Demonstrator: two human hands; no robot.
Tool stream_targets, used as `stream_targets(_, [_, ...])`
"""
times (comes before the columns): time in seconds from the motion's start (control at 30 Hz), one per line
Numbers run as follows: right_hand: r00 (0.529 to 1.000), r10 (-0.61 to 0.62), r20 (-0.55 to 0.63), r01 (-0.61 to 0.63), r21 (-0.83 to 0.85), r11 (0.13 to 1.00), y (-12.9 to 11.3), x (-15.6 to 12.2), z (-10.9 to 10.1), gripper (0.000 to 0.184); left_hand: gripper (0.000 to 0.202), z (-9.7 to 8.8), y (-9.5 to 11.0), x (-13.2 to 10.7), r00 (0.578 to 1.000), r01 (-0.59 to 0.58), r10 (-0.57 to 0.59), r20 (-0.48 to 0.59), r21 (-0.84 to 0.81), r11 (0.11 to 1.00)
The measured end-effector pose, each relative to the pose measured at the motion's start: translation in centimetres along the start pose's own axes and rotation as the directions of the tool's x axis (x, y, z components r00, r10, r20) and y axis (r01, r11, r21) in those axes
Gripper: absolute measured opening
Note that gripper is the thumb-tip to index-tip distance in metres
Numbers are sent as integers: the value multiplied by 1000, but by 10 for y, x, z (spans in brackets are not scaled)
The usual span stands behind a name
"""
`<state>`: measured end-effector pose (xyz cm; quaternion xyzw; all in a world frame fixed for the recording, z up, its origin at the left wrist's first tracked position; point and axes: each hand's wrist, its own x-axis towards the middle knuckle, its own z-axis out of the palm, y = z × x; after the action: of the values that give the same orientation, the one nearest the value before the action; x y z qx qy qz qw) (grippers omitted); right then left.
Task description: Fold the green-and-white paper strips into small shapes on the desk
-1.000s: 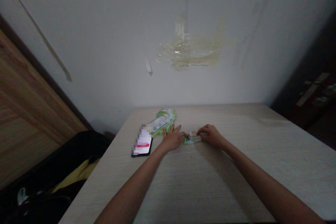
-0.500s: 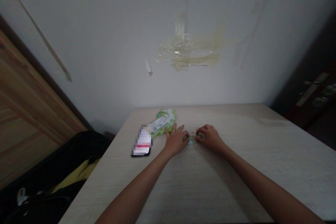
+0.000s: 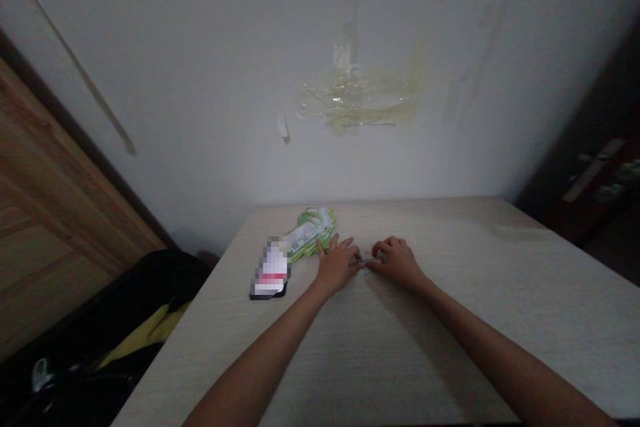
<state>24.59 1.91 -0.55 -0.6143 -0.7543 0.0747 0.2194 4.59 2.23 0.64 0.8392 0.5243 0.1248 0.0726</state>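
Note:
Between my hands, low on the table (image 3: 430, 347), lies a small green and white piece of paper (image 3: 367, 259), mostly covered by fingers. My left hand (image 3: 337, 267) pinches its left end with thumb and index finger, the other fingers spread towards the pile. At the opposite end, my right hand (image 3: 399, 263) grips the paper with curled fingers. Just beyond my left hand is a fanned pile of green and white printed papers or packets (image 3: 311, 233). Left of that hand rests a phone (image 3: 271, 273), its screen blurred out.
The table's far edge meets a grey wall (image 3: 200, 80) with peeling clear tape (image 3: 355, 97). Down on the left are a black bag (image 3: 165, 273) with yellow cloth (image 3: 145, 333) and a wooden panel (image 3: 55, 213). A dark door (image 3: 600, 193) stands at right.
My right fingers have shifted slightly left, closer to my left hand. Less of the paper shows between them, and it looks narrower. The pile and phone stay put.

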Motion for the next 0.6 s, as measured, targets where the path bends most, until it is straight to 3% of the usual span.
stream_targets(0.6, [1000,2,-1,-2,22,1000,6,2,2,31,25,4,4,-1,999,10,-9,-42,18,1000])
